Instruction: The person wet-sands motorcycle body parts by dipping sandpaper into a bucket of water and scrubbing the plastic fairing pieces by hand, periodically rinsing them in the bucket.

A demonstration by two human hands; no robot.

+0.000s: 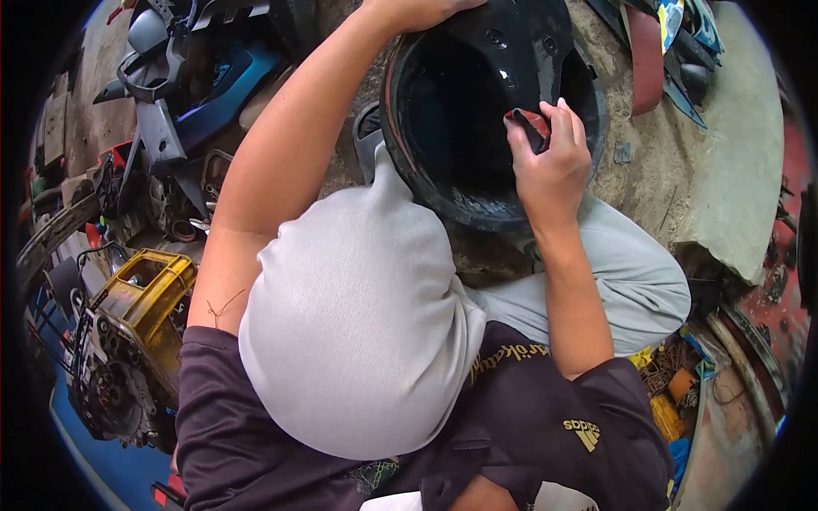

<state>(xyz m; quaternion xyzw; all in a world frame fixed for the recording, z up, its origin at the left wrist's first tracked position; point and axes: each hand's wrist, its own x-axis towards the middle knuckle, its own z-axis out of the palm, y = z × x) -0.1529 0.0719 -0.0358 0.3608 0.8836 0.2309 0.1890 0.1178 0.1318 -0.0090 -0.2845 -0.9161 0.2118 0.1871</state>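
A black plastic panel (520, 43) with small round holes leans over a round black basin (494, 217) that has dark, glossy water in it. At the top edge of the view, my left hand (417, 12) lies against the upper end of the panel and seems to hold it; its fingers are partly cut off by the frame. My right hand (555, 162) is over the basin, closed on a small folded piece of red and dark sandpaper (532, 128). That piece is pinched between thumb and fingers, close to the panel's lower part.
Blue and grey motorcycle fairing parts (226, 89) lie at upper left. Below them stand a yellow crate (158, 277) and an engine block (115, 387). A red panel (643, 60) is at upper right, beside a pale slab (733, 162). My bent knee (630, 272) flanks the basin.
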